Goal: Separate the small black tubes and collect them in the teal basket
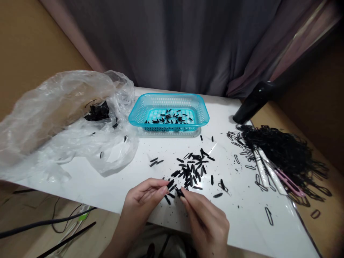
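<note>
Near the front edge of the white table (129, 190), my left hand (145, 199) pinches a small black strip (170, 184) between thumb and fingertips. My right hand (205, 215), close beside it, has its fingertips closed on another small black piece (180, 192). The two pieces are apart by a small gap. Just beyond my hands lies a loose pile of short black strips (191, 172), with black crumbs scattered around it. A few strips lie under and between my fingertips. What exactly the small pieces are, I cannot tell.
Behind the pile stands a blue plastic basket (168, 96) with more black strips inside. A crumpled clear plastic bag (53, 104) covers the left side. At the right are a heap of thin black loops (279, 152), a pink-handled tool (291, 183) and a black pole (254, 102).
</note>
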